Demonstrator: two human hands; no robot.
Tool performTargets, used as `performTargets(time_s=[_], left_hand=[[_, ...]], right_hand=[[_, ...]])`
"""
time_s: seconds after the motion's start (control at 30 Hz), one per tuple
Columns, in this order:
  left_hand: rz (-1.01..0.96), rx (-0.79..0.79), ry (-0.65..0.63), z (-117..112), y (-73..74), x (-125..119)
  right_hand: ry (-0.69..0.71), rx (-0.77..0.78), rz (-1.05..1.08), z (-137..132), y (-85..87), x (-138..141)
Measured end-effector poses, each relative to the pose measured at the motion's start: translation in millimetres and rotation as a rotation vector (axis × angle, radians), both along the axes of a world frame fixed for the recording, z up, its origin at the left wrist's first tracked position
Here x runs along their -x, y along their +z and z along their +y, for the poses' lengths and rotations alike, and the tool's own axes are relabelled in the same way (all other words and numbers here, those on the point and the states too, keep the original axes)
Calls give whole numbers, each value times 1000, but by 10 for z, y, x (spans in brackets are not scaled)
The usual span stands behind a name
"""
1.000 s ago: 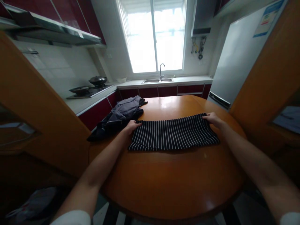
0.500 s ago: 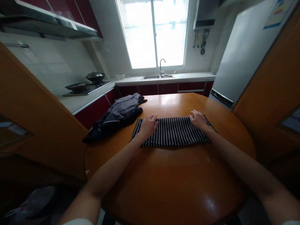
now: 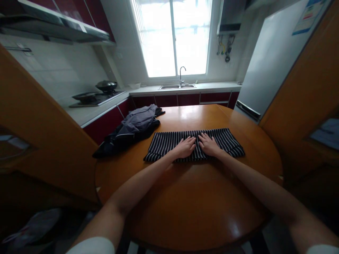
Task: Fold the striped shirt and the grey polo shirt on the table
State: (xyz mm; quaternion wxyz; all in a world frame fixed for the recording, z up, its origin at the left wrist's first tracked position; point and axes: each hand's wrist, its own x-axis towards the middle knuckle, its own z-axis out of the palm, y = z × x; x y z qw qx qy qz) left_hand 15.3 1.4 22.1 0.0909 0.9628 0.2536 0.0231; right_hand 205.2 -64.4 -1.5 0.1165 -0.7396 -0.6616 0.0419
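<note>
A black cloth with white stripes (image 3: 225, 139) lies folded into a wide, flat strip on the wooden table. My left hand (image 3: 186, 147) rests flat on its middle, fingers stretched out and pointing away from me. Close beside it, a little to the right, my right hand (image 3: 208, 144) presses on the same cloth with its fingers spread. Only a narrow gap of striped fabric shows between the two hands. Neither hand grips anything.
A heap of grey and black clothing (image 3: 139, 121) lies at the table's left edge. The round wooden table (image 3: 201, 197) has a glossy top. Beyond it stand a counter with a sink (image 3: 171, 86), a stove with pans (image 3: 107, 86) at left and a fridge (image 3: 267, 60) at right.
Both hands have moved inward from near the cloth's two ends to its middle. The fingers now lie flatter on the fabric. The clothing heap has stayed put.
</note>
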Motion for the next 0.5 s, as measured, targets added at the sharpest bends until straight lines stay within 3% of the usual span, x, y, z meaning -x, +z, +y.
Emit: performTargets(time_s=[0.1, 0.2, 0.33, 0.5], left_hand=[[-8, -71, 61, 149, -6, -170], [-12, -95, 128, 293, -114, -237], [-40, -105, 187, 407, -217, -205], [-57, -121, 283, 536, -200, -5]], right_hand=[[59, 6, 0, 178, 37, 89], [50, 19, -9, 316, 3, 57], [-18, 22, -12, 391, -75, -159], [-138, 25, 20, 359, -118, -560]])
